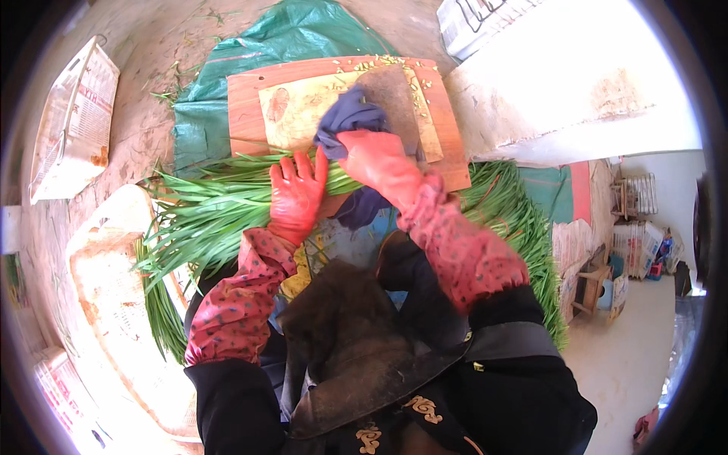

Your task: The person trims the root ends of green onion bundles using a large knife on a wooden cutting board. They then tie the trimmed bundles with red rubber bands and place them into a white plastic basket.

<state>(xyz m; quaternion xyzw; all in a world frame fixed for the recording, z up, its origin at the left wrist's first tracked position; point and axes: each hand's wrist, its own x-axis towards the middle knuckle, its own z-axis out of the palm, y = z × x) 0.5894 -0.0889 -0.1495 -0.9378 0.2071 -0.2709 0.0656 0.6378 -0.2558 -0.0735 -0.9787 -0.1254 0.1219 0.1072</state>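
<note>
My left hand (pixel 297 190), in a red rubber glove, lies with fingers spread on a bundle of long green leaves (pixel 216 196), seemingly garlic chives. My right hand (pixel 378 165), gloved alike, grips a dark blue cloth (pixel 348 122) at the bundle's right end. The cloth lies over part of a yellowish board (pixel 304 108) and a large cleaver-like grey blade (pixel 392 91), whose handle cannot be seen. The yellowish board rests on a wider wooden board (pixel 244 94), with small pale green cut ends scattered along its far edge.
A green tarp (pixel 199 114) spreads under the boards. To the right lies a big pile of green leaves (pixel 512 227). White plastic crates stand at far left (pixel 77 119) and near left (pixel 108 273), the nearer one holding leaves. A white block-like surface (pixel 569 96) stands at upper right.
</note>
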